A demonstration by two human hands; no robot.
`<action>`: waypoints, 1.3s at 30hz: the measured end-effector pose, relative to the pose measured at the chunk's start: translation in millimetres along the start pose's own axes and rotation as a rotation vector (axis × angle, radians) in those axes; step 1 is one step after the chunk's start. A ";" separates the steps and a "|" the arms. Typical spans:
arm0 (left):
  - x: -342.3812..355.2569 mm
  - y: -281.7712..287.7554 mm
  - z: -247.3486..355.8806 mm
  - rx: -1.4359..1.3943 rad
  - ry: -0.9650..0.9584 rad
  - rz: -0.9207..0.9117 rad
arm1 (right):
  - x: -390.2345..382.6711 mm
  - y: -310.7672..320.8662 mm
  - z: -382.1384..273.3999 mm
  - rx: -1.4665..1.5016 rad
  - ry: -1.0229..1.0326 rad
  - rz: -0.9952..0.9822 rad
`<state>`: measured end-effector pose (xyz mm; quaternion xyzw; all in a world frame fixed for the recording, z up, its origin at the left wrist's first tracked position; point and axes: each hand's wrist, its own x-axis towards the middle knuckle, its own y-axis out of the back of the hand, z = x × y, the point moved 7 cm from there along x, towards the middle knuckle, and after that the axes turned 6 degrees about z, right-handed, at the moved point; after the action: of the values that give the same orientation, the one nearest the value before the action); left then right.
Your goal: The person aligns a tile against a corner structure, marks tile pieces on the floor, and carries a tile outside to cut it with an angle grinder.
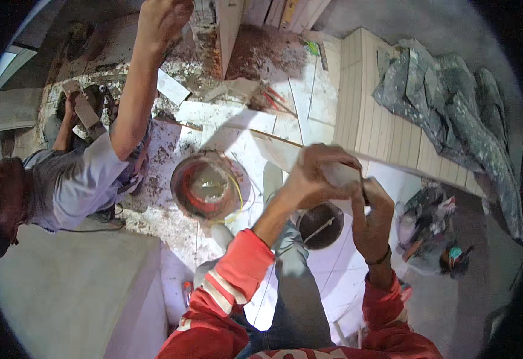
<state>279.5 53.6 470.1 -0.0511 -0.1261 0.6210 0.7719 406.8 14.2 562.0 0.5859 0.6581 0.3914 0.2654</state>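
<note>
My left hand [328, 175] is raised in front of me, its fingers curled round a pale flat piece [340, 173] that looks like part of a tile. Close beside it, my right hand [373, 216] has its fingers bent inward, with a small white spot showing at them. What the right fingers grip is mostly hidden. Below the hands, a dark bucket [319, 230] with a stick across it stands on the floor. Further left sits a reddish bucket [191, 200] with grey wet mix inside and a yellow cord at its rim.
At the left, a co-worker [76, 179] raises one arm and holds a flat block [87, 110] in the other hand. Tile pieces [225, 115] lie on the dirty floor. A splattered garment [453, 107] covers a slatted ledge [357, 102]; a bag of odds and ends [429, 224] lies below.
</note>
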 end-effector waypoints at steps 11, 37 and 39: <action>-199.0 -153.8 -0.4 0.069 0.340 0.203 | -232.9 79.0 26.0 -0.049 -0.412 -0.027; -609.4 -66.2 -194.8 0.616 0.835 1.132 | -509.0 -304.5 120.3 0.630 0.119 -0.661; -632.4 -62.0 -215.1 0.715 0.878 1.129 | -531.2 -329.9 129.1 0.671 -0.218 -0.777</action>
<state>269.0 -558.0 194.6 -0.0963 0.4410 0.8440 0.2896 416.9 -481.8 160.1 0.3888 0.8846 -0.0317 0.2556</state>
